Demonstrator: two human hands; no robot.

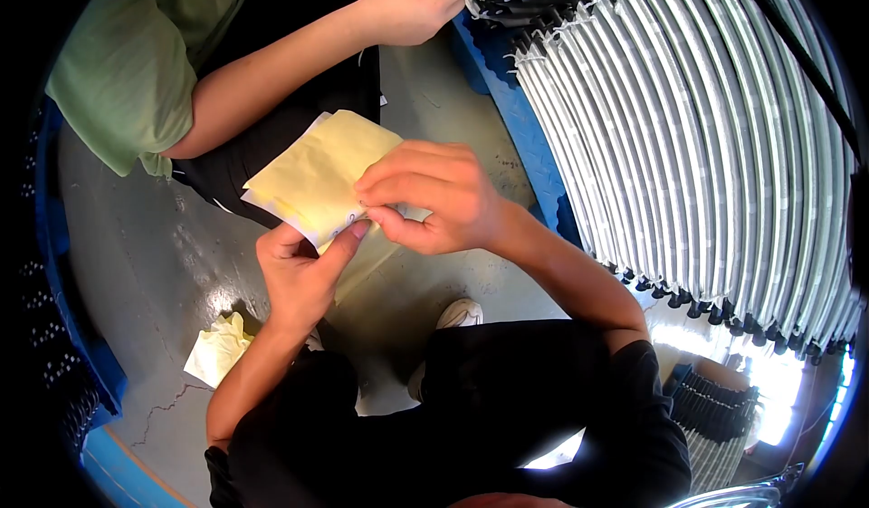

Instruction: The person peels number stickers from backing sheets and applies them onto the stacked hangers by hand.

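Concrete floor [118,209], grey & cracked at lower left, lies under everything; a blue pallet [507,114] at upper right bears a big stack of pale rods [697,128], prob. to keep them off the ground. Rods lie side by side, dark tips along the lower edge.

Paper [317,159], yellow w/ a white layer showing at the edge, is mid-frame, held up off the floor betw. both hands. L hand [303,273] grips its lower edge, thumb on top, fingers underneath, prob. to steady it. R hand [434,196] pinches the right-hand edge, thumb & fingertips close by the L thumb; likely there for finer work on that edge, tho can't tell if anything small is betw. the tips. Held high & tilted, maybe for a better view.

Another person's hand [412,10], upper centre, is at the rod ends, grasp partly cut off by the frame. Crumpled wad [217,349] of pale yellow sits on the floor, lower left, apart from the paper, poss. discarded.
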